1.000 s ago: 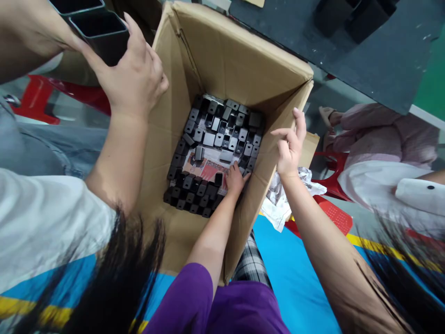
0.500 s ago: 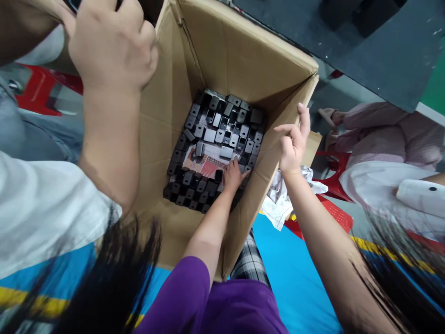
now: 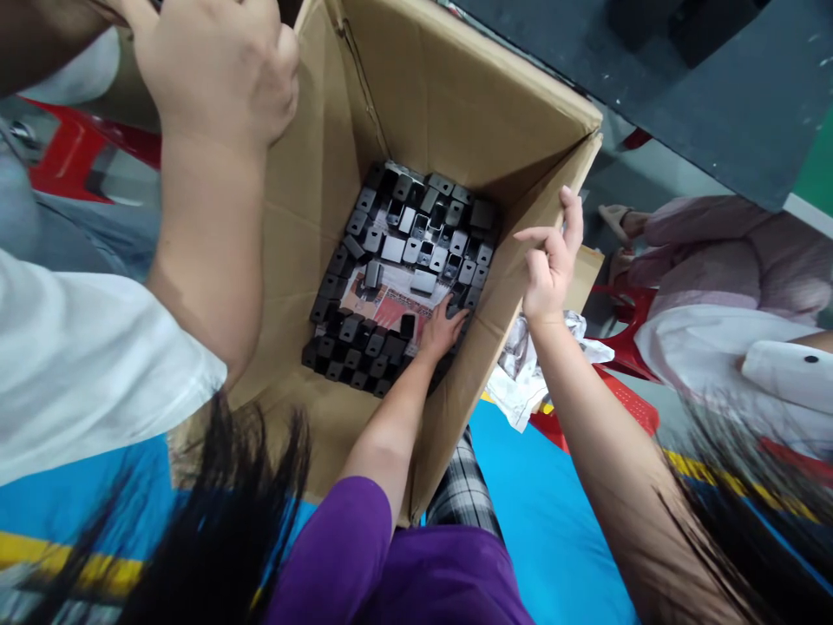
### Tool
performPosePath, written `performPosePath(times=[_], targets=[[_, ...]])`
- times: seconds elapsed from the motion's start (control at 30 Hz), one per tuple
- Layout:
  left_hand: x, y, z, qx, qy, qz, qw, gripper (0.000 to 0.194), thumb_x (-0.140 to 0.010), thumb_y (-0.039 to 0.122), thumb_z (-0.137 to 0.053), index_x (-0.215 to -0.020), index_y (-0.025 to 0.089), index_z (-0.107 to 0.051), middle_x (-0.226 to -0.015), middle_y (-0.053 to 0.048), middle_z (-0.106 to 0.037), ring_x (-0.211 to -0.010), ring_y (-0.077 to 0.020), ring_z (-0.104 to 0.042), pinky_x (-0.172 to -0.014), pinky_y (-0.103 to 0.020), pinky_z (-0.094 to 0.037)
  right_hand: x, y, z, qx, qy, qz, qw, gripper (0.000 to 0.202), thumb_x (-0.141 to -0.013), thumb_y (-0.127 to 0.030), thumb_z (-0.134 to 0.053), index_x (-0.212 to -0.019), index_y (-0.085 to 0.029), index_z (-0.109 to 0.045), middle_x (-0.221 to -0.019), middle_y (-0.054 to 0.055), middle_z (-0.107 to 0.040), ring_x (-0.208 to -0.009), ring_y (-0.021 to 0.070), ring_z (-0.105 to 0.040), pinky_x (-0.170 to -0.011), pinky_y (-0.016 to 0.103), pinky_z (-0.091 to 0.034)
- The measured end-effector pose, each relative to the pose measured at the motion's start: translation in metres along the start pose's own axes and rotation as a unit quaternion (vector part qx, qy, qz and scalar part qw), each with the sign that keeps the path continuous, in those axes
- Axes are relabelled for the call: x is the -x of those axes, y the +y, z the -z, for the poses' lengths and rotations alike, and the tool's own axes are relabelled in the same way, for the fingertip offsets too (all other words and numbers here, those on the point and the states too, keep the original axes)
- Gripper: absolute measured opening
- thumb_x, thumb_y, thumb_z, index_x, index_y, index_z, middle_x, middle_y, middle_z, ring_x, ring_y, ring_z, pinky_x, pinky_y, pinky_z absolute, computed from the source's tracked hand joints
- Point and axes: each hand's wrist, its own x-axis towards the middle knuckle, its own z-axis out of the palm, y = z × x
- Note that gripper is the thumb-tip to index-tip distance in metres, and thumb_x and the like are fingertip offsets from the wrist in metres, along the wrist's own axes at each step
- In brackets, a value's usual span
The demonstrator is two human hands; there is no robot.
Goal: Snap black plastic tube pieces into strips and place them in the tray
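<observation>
A: Pose of the L hand?
B: Arm angled down into the cardboard box, back of hand up, fingers & thumb spread by the black rectangular parts, nr the R-side wall. Couldn't tell if it gripped one.
A: And the R hand?
B: Up at the box's R rim, wrist raised, one finger pointing up, others bent, approx. Couldn't tell if they clasped the cardboard.
A: Where were the parts, exactly?
B: Box bottom, rows around a bare patch of printed paper; some showed hollow ends. The L hand & forearm hid a few.
A: Anything cut off?
B: Co-worker's hand, top L, cropped; its fingertips & anything held = unclear. Dark shapes on the tabletop, also cropped, no ID.
</observation>
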Motion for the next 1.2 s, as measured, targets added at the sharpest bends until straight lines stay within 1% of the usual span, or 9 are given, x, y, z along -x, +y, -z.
performPosePath(times=[0.1, 0.3, 0.57, 0.67, 0.73, 0.83, 0.93, 1.1, 1.2], targets=[[0.003, -0.001, 0.002, -0.002, 0.005, 0.013, 1.0, 0.041, -0.097, 0.034, -0.067, -0.138, 0.034, -0.067, -0.166, -0.01, -0.04, -0.147, -0.0317, -0.048, -0.107, -0.046, -0.057, 0.0, 0.001, -0.001, -0.004, -0.005, 0.002, 1.0, 0.028, -0.091, -0.041, -0.044, -0.087, -0.028, -0.069, -0.161, -0.005, -0.043, -0.157, 0.0309, -0.031, -0.13, 0.067, -0.016], [0.011, -0.001, 0.009, -0.012, 0.016, 0.058, 0.998, 0.046, -0.097, 0.036, -0.067, -0.143, 0.039, -0.063, -0.168, -0.009, -0.036, -0.145, -0.0331, -0.051, -0.106, -0.047, -0.057, 0.0, 0.005, -0.005, -0.022, -0.009, 0.002, 1.0, 0.035, -0.094, -0.052, -0.045, -0.087, -0.027, -0.067, -0.161, -0.004, -0.041, -0.158, 0.0353, -0.028, -0.128, 0.072, -0.017], [0.012, 0.017, -0.001, -0.005, 0.015, 0.107, 0.994, 0.051, -0.097, 0.038, -0.065, -0.148, 0.032, -0.06, -0.167, -0.017, -0.036, -0.143, -0.0378, -0.052, -0.099, -0.049, -0.061, 0.001, 0.007, -0.006, -0.012, -0.008, -0.008, 1.0, 0.034, -0.093, -0.053, -0.045, -0.087, -0.028, -0.068, -0.161, -0.006, -0.041, -0.158, 0.0359, -0.029, -0.127, 0.073, -0.018], [0.009, 0.013, 0.001, 0.003, 0.015, 0.097, 0.995, 0.051, -0.097, 0.037, -0.067, -0.147, 0.03, -0.061, -0.165, -0.019, -0.037, -0.143, -0.038, -0.052, -0.103, -0.05, -0.059, 0.002, 0.009, -0.006, -0.014, 0.001, -0.002, 1.0, 0.034, -0.093, -0.052, -0.045, -0.087, -0.028, -0.068, -0.161, -0.006, -0.042, -0.157, 0.0341, -0.031, -0.128, 0.07, -0.019], [0.008, 0.007, 0.003, 0.008, 0.015, 0.078, 0.997, 0.05, -0.098, 0.035, -0.066, -0.147, 0.03, -0.06, -0.165, -0.017, -0.037, -0.145, -0.0348, -0.05, -0.109, -0.047, -0.056, 0.001, 0.009, -0.006, -0.013, 0.003, -0.001, 1.0, 0.035, -0.093, -0.053, -0.045, -0.086, -0.028, -0.068, -0.161, -0.005, -0.042, -0.157, 0.0341, -0.031, -0.128, 0.07, -0.019], [0.01, -0.004, 0.008, 0.012, 0.01, 0.04, 0.999, 0.046, -0.102, 0.03, -0.059, -0.147, 0.038, -0.06, -0.165, -0.01, -0.039, -0.148, -0.0285, -0.047, -0.116, -0.043, -0.05, 0.001, 0.007, -0.006, -0.009, -0.005, -0.011, 1.0, 0.035, -0.094, -0.054, -0.044, -0.088, -0.028, -0.068, -0.161, -0.006, -0.042, -0.157, 0.0353, -0.03, -0.126, 0.072, -0.019], [0.012, -0.01, 0.011, 0.012, 0.002, 0.016, 1.0, 0.043, -0.102, 0.025, -0.056, -0.14, 0.043, -0.065, -0.165, -0.005, -0.042, -0.149, -0.0267, -0.046, -0.115, -0.041, -0.05, 0.0, 0.005, -0.005, 0.009, -0.009, -0.024, 1.0, 0.034, -0.094, -0.054, -0.045, -0.085, -0.03, -0.068, -0.162, -0.006, -0.043, -0.157, 0.0341, -0.029, -0.128, 0.068, -0.022], [0.016, -0.006, 0.008, 0.013, 0.012, 0.032, 0.999, 0.045, -0.096, 0.035, -0.067, -0.141, 0.041, -0.065, -0.166, -0.009, -0.04, -0.146, -0.0332, -0.049, -0.111, -0.047, -0.052, -0.001, 0.003, -0.005, 0.013, -0.009, -0.021, 1.0, 0.035, -0.093, -0.054, -0.044, -0.085, -0.028, -0.066, -0.161, -0.003, -0.043, -0.157, 0.0355, -0.03, -0.128, 0.07, -0.02], [0.015, 0.004, 0.001, 0.017, 0.027, 0.063, 0.997, 0.05, -0.092, 0.033, -0.073, -0.141, 0.038, -0.065, -0.166, -0.01, -0.039, -0.145, -0.0347, -0.05, -0.11, -0.048, -0.054, -0.002, 0.003, -0.005, -0.002, -0.013, -0.019, 1.0, 0.036, -0.093, -0.054, -0.045, -0.084, -0.027, -0.066, -0.162, -0.002, -0.042, -0.157, 0.0354, -0.029, -0.128, 0.07, -0.016]])
